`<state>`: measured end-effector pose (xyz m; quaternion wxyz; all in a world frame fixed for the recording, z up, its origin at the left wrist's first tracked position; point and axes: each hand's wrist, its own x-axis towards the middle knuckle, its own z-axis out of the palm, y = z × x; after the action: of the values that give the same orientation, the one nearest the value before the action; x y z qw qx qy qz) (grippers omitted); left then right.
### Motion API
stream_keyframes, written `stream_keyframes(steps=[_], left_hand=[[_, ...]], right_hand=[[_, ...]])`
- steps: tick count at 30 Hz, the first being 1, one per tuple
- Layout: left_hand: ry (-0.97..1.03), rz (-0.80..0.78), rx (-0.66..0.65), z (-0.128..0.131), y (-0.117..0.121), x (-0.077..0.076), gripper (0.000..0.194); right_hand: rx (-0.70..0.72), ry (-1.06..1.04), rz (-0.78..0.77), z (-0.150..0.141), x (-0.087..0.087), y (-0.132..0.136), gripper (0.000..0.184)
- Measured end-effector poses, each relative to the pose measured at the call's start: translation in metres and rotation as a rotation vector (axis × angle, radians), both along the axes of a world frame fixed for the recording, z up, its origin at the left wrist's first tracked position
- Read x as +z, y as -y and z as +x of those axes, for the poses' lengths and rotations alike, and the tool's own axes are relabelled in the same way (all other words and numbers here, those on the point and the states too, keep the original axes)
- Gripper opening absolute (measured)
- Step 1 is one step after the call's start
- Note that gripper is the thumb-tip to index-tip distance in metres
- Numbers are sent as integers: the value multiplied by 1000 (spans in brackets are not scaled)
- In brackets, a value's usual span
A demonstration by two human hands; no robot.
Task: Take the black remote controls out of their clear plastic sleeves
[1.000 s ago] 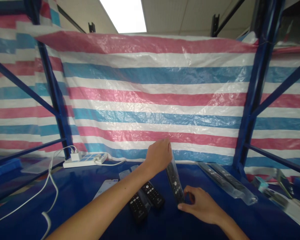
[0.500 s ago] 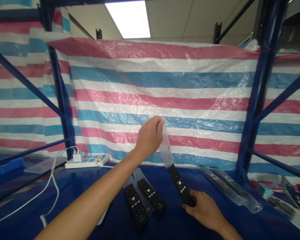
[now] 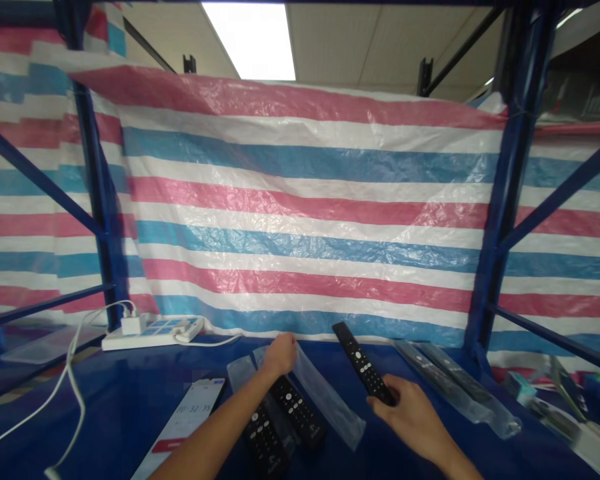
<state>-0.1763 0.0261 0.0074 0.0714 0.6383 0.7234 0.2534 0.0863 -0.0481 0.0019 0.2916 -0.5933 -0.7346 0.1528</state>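
Note:
My right hand grips the lower end of a black remote control, which is bare and tilted up to the left above the table. My left hand is closed on the top end of an empty clear plastic sleeve, which slants down to the right at table level. Below and partly behind my left arm lie two more black remotes, a right one and a left one. Clear sleeves lie around their upper ends.
Two remotes in clear sleeves lie at the right on the blue table. A phone showing a timer is at the left. Behind it are a white power strip and cables. Striped sheeting hangs at the back between blue posts.
The sleeve has come off the remote in my right hand. My left hand has moved down and left with the sleeve, toward the table. The phone now shows more fully.

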Motion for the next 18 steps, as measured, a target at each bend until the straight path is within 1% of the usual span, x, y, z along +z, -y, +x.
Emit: stream_keyframes(steps=[1,3,7,10,12,13,14,16,18], left_hand=[[-32,-26,9,-2,-1,-5,16],[-89,-68,10,-5,-3,-11,17],[-182,-105,-5,-9,-4,-12,22],[-233,-96,-17,-6,0,-10,26],[-261,-67,-14,-2,6,-6,29],[-277,-45,-10,0,10,-4,30],[-299,-19,-8,4,14,-2,32],[-361,45,-21,11,24,-1,34],[-429,126,-57,18,35,-6,35]], right_hand=[[24,22,-20,-7,-2,3,16],[55,86,-52,-22,-6,8,14],[61,185,-106,-43,-18,12,13],[84,198,-106,-43,-23,7,21],[72,201,-66,-33,-20,1,28],[40,210,-26,-24,-18,-3,30],[-12,226,21,-13,-15,-7,31],[-162,281,113,14,-11,-16,27],[-302,340,158,45,-12,-27,21]])
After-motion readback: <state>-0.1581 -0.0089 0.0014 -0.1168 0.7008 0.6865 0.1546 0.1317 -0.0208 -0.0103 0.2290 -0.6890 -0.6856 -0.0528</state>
